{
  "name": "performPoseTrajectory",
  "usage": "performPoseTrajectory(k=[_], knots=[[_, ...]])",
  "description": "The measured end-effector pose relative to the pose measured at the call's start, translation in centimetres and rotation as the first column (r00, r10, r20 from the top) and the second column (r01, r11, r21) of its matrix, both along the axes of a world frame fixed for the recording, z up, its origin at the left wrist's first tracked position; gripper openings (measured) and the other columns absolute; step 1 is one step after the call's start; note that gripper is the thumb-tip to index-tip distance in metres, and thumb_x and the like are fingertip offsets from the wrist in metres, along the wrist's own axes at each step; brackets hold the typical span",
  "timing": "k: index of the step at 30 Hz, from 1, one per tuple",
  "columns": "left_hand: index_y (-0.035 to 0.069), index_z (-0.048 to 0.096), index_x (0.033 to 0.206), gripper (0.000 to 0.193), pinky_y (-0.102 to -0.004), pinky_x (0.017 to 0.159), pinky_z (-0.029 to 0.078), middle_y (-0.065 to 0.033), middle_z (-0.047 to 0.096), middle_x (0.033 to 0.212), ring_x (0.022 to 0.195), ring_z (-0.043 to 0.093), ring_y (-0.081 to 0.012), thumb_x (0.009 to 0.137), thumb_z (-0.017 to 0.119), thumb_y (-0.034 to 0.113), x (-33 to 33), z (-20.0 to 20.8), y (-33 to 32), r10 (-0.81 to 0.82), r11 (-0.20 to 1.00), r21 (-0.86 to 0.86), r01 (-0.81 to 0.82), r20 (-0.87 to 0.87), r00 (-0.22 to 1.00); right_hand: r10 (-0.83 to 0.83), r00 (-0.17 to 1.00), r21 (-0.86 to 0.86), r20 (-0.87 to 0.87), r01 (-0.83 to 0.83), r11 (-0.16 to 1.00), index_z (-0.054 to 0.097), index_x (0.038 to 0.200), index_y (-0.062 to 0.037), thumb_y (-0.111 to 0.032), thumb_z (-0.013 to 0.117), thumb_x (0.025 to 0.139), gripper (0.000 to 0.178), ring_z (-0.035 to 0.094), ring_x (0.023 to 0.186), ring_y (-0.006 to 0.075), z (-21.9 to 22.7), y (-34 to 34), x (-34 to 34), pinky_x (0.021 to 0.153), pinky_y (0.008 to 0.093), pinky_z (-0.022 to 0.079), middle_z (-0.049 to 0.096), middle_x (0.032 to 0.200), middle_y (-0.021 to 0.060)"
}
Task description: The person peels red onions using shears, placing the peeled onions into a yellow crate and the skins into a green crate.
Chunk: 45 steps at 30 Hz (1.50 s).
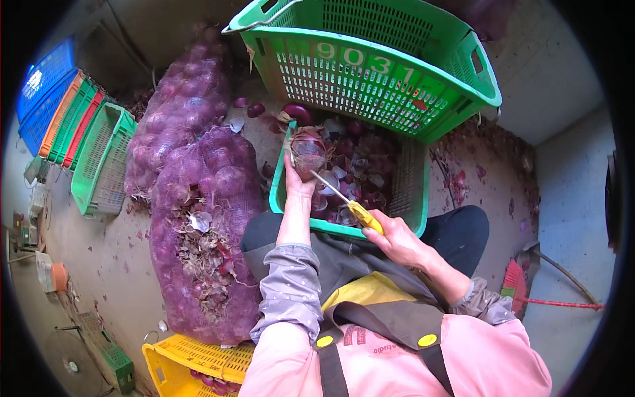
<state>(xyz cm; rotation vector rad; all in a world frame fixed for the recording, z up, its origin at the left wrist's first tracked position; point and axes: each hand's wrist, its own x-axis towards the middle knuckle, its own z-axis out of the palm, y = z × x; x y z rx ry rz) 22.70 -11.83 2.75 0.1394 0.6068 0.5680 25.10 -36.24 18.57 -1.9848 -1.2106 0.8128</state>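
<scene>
In my left hand (296, 180) is a red onion (309, 151) with dry papery skin, held from below and the side. My right hand (399, 239) grips the yellow handle of a knife (363, 215). Its thin blade points up and left, and the tip is at the lower side of the onion; whether it cuts in cannot be made out. Both hands are over a green crate (423, 188) in front of my lap. Inside the crate lie loose purple skins and peelings (357, 173).
A large green crate (370, 73) stands tilted beyond. Net sacks of red onions (205, 165) lie at my left, with a yellow crate (188, 351) nearer. Stacked coloured crates (92, 149) are at far left. A red broom (514, 284) is at right. Skins litter the floor.
</scene>
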Motion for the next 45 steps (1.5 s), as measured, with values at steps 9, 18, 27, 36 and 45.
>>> performPoseTrajectory(k=[9, 18, 27, 36, 45], knots=[[0.020, 0.043, 0.124, 0.054, -0.0579, 0.087, 0.038, -0.0084, 0.045, 0.124, 0.113, 0.043, -0.0322, 0.080, 0.051, 0.051, 0.4, -2.0, 1.2, 0.027, 1.000, -0.001, -0.027, 0.051, 0.998, -0.078, 0.994, -0.083, 0.079, 0.085, 0.993, 0.049, 0.103, -0.0015, -0.030, 0.051, 0.085, 0.034, 0.056, 0.073, 0.0419, 0.8, 1.1, 3.0, 0.062, 0.0434, 0.043, 0.057, 0.073, 0.0239], [0.013, 0.042, 0.119, 0.038, -0.0470, 0.084, 0.046, -0.0069, 0.050, 0.116, 0.105, 0.050, -0.0258, 0.085, 0.055, 0.024, 0.3, -2.1, 1.3, 0.192, 0.916, 0.369, -0.158, -0.057, 0.980, -0.009, 0.995, -0.136, 0.104, 0.024, 0.990, 0.045, 0.095, -0.0023, -0.034, 0.051, 0.084, 0.034, 0.056, 0.073, 0.0417, 1.2, 0.7, 3.9, 0.063, 0.0487, 0.044, 0.058, 0.073, 0.0246], [0.002, 0.043, 0.118, 0.052, -0.0321, 0.088, 0.042, -0.0079, 0.051, 0.112, 0.101, 0.050, -0.0176, 0.074, 0.069, 0.011, 0.0, -1.8, 2.0, 0.245, 0.759, 0.632, -0.153, -0.060, 0.968, -0.026, 0.974, -0.261, 0.223, 0.085, 0.962, 0.050, 0.091, -0.0009, -0.037, 0.051, 0.084, 0.036, 0.056, 0.076, 0.0422, 1.5, 1.4, 5.0, 0.065, 0.0479, 0.044, 0.059, 0.077, 0.0246], [0.013, 0.046, 0.122, 0.042, -0.0482, 0.093, 0.039, -0.0073, 0.049, 0.123, 0.111, 0.047, -0.0278, 0.089, 0.042, 0.038, 0.0, -2.8, 1.8, -0.023, 0.980, 0.196, 0.022, 0.003, 1.000, 0.008, 0.978, -0.297, -0.210, -0.072, 0.952, 0.049, 0.097, 0.0010, -0.035, 0.049, 0.087, 0.038, 0.056, 0.072, 0.0386, 3.0, 0.5, 5.9, 0.064, 0.0410, 0.043, 0.057, 0.075, 0.0228], [0.017, 0.044, 0.124, 0.053, -0.0611, 0.091, 0.034, -0.0091, 0.043, 0.129, 0.116, 0.042, -0.0348, 0.081, 0.049, 0.047, -0.6, -0.2, 1.5, -0.072, 0.996, -0.019, 0.083, 0.326, 0.943, 0.045, 0.992, -0.123, 0.120, -0.030, 0.992, 0.045, 0.101, -0.0018, -0.030, 0.051, 0.085, 0.033, 0.056, 0.067, 0.0403, 3.0, 0.3, 3.2, 0.059, 0.0453, 0.044, 0.057, 0.069, 0.0219]])
